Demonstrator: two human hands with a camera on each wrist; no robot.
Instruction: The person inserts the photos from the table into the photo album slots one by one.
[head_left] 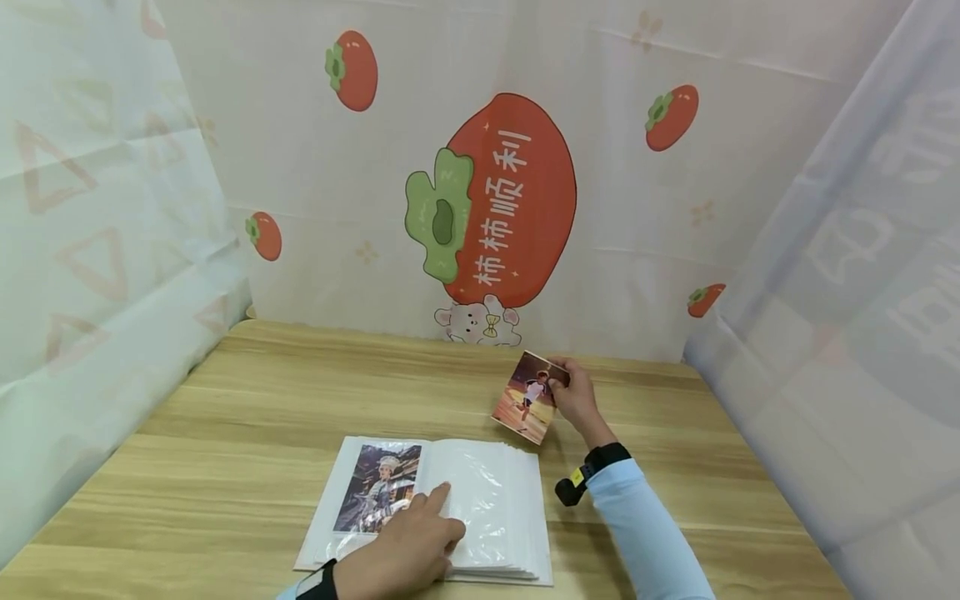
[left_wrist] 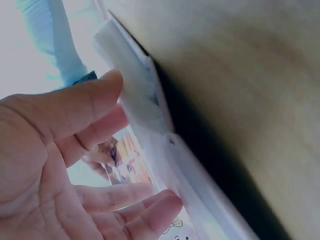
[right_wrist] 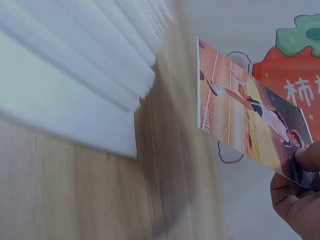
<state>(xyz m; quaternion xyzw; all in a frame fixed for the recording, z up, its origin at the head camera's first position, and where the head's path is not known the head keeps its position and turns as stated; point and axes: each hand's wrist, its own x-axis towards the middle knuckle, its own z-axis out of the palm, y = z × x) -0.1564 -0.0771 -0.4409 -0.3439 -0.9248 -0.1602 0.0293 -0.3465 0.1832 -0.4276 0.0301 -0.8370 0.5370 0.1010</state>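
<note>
A photo album (head_left: 487, 533) lies spread on the table, with white pages and clear plastic sleeves. Its left page bears a photo (head_left: 378, 487) of a figure in a pale hat; the right page shows a blank, shiny sleeve. My left hand (head_left: 408, 537) is over the album's middle, index finger stretched onto the right page near the fold. In the left wrist view its thumb and fingers (left_wrist: 107, 195) are spread loosely, holding nothing. Beyond the album's far right corner, my right hand (head_left: 576, 398) pinches a photo (right_wrist: 245, 107) of a running player by its top edge, tilted above the table.
The wood-grain table (head_left: 225, 433) extends around the album on all sides. Behind it hangs a white cloth (head_left: 615, 250) printed with persimmons, and further cloths close off the left and right.
</note>
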